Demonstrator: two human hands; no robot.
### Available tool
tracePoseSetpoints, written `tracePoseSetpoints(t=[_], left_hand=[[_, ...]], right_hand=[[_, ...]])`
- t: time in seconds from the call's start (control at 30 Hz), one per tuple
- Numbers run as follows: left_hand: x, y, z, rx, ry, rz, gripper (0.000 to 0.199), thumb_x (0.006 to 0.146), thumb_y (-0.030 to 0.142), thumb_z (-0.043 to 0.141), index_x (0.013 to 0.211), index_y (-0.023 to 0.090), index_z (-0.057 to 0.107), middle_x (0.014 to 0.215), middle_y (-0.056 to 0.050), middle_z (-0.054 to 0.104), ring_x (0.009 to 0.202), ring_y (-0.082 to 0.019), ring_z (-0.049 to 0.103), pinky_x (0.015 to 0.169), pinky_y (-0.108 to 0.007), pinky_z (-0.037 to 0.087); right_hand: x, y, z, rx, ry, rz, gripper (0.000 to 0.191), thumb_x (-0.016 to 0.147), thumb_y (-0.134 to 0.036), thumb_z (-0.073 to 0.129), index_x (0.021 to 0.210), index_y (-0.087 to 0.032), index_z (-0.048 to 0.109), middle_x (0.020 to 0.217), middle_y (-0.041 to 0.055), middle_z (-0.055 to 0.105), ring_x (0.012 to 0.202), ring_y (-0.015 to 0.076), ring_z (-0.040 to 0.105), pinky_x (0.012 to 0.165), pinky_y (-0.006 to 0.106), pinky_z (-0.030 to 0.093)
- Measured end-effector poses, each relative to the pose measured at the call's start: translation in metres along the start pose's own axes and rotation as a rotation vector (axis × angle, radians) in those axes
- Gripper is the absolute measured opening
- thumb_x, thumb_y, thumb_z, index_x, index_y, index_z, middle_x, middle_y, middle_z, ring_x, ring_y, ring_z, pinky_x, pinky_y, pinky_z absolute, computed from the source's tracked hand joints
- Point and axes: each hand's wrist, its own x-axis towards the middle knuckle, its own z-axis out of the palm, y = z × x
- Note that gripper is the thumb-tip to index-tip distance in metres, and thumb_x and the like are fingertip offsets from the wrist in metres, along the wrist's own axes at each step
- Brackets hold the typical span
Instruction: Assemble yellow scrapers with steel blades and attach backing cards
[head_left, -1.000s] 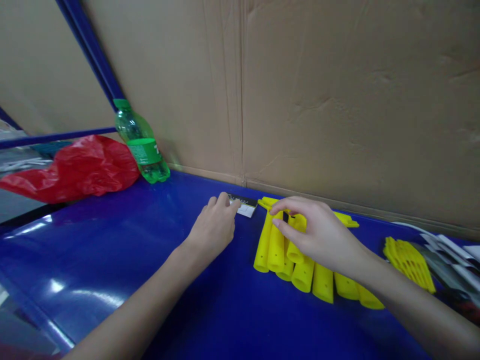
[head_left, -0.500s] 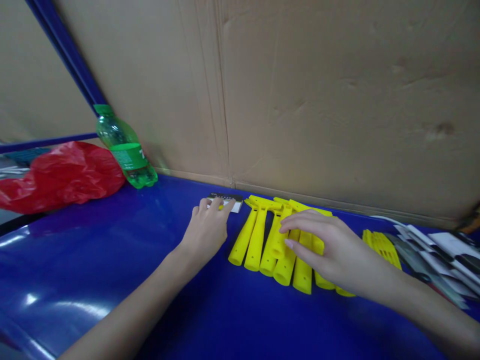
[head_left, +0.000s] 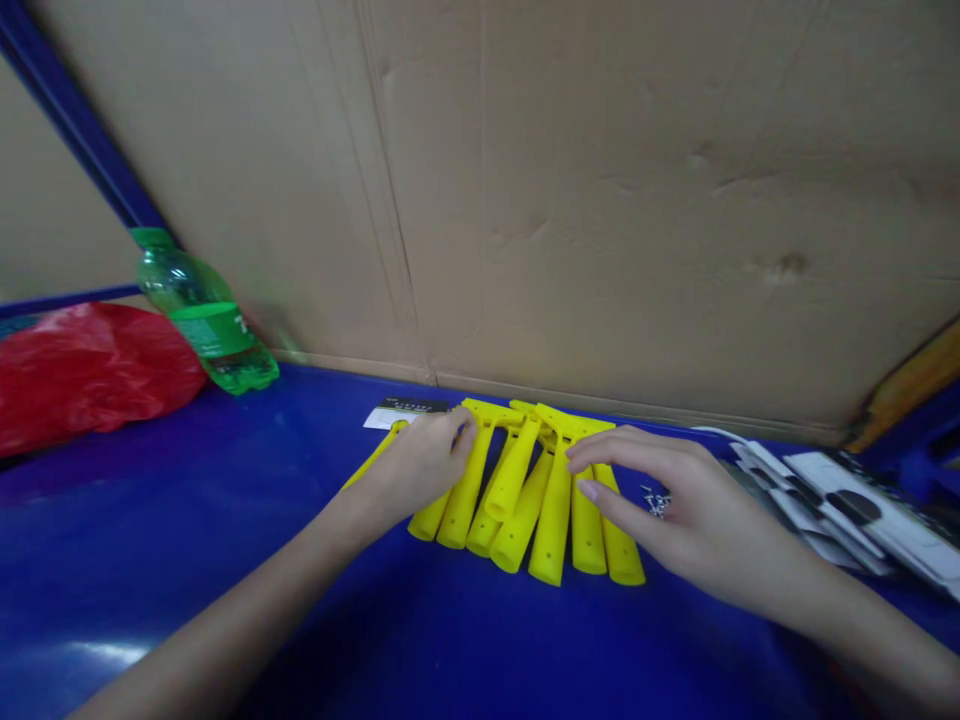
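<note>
My left hand (head_left: 427, 455), with fingers curled, is over the left end of a row of yellow plastic T-shaped handles (head_left: 553, 515). Its fingertips are hidden, so whether it grips a piece cannot be made out. A slim yellow piece (head_left: 369, 458) shows on that hand's left side, crossing the front of a black and white card (head_left: 394, 410). My right hand (head_left: 682, 495) is open at the row's right end, thumb apart from the fingers, index fingertip close to a handle. Small metal screws (head_left: 656, 502) show between its thumb and index finger; whether they touch the palm is unclear.
A green bottle (head_left: 214, 330) leans near the cardboard wall (head_left: 570, 200) at the left, beside a red plastic bag (head_left: 97, 370). White and black flat packs (head_left: 862, 505) lie at the right of the blue table (head_left: 465, 650). A white cord (head_left: 720, 433) runs behind them.
The view has swung right. My left hand has moved from the card to the handles, uncovering the slim yellow piece. The screws now show beside my right hand, which keeps its open shape.
</note>
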Motion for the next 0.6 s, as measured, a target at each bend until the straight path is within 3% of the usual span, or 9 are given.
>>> tracePoseSetpoints(t=[0.13, 0.27, 0.43, 0.6], left_hand=[[0.004, 0.007, 0.002, 0.042, 0.014, -0.024, 0.031, 0.102, 0.041, 0.047, 0.102, 0.017, 0.068, 0.096, -0.013, 0.075, 0.088, -0.030, 0.073, 0.082, -0.042, 0.054], [0.003, 0.013, 0.005, 0.056, 0.035, -0.058, 0.030, 0.093, 0.044, 0.057, 0.105, 0.018, 0.066, 0.106, -0.014, 0.070, 0.095, -0.032, 0.071, 0.088, -0.045, 0.054], [0.005, 0.017, 0.006, 0.021, 0.057, -0.105, 0.025, 0.082, 0.041, 0.063, 0.092, 0.019, 0.064, 0.098, -0.013, 0.070, 0.090, -0.034, 0.070, 0.084, -0.045, 0.052], [0.005, 0.019, -0.003, -0.111, 0.053, -0.161, 0.020, 0.083, 0.039, 0.058, 0.085, 0.020, 0.066, 0.073, -0.007, 0.070, 0.072, -0.028, 0.068, 0.069, -0.039, 0.048]], right_hand=[[-0.005, 0.006, -0.004, 0.020, 0.023, 0.038, 0.018, 0.097, -0.019, 0.061, 0.100, -0.025, 0.078, 0.106, 0.0007, 0.084, 0.099, 0.0192, 0.078, 0.093, 0.032, 0.058], [-0.003, 0.007, -0.003, 0.045, 0.032, 0.045, 0.018, 0.097, -0.019, 0.061, 0.098, -0.025, 0.078, 0.105, -0.0001, 0.084, 0.098, 0.0183, 0.079, 0.092, 0.030, 0.058], [-0.001, 0.003, 0.006, 0.079, 0.006, 0.031, 0.019, 0.095, -0.016, 0.062, 0.099, -0.024, 0.078, 0.103, -0.0008, 0.084, 0.096, 0.0173, 0.079, 0.090, 0.028, 0.057], [0.000, 0.002, 0.015, 0.089, -0.003, 0.023, 0.018, 0.095, -0.015, 0.062, 0.097, -0.025, 0.077, 0.101, -0.0022, 0.084, 0.093, 0.0164, 0.079, 0.089, 0.028, 0.056]])
